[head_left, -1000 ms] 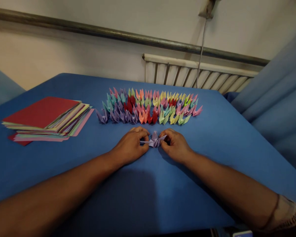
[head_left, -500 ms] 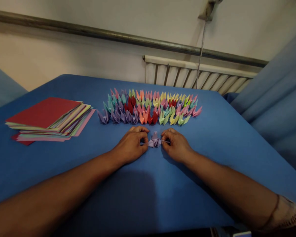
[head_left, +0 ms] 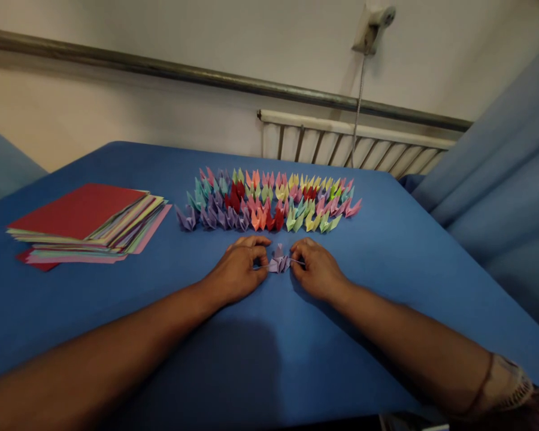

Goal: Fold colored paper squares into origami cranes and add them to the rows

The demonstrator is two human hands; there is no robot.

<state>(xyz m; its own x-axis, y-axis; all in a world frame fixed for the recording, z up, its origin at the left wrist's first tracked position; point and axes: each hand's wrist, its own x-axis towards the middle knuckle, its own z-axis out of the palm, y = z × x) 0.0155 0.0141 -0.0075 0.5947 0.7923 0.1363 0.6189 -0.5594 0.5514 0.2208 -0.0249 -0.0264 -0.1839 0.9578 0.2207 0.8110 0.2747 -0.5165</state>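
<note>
A light purple paper crane [head_left: 279,263] is between my two hands, low over the blue table, one point of it standing up in the middle. My left hand [head_left: 240,267] pinches its left side between thumb and fingers. On the opposite side, my right hand [head_left: 317,269] grips the right edge the same way. The fingertips cover the ends of the paper. Just beyond my hands stand rows of folded paper cranes [head_left: 276,200] in purple, red, orange, pink, green, yellow and teal.
To the left lies a stack of coloured paper sheets [head_left: 83,212], red on top. Everything rests on a blue-covered table [head_left: 363,347]. Behind it are a radiator [head_left: 332,127] and a metal pipe [head_left: 184,72] along the wall. A blue curtain [head_left: 498,161] hangs at the right.
The view has tilted up slightly, so the scene sits a little lower and further left. Both hands keep hold of the purple crane, with only slight finger movement.
</note>
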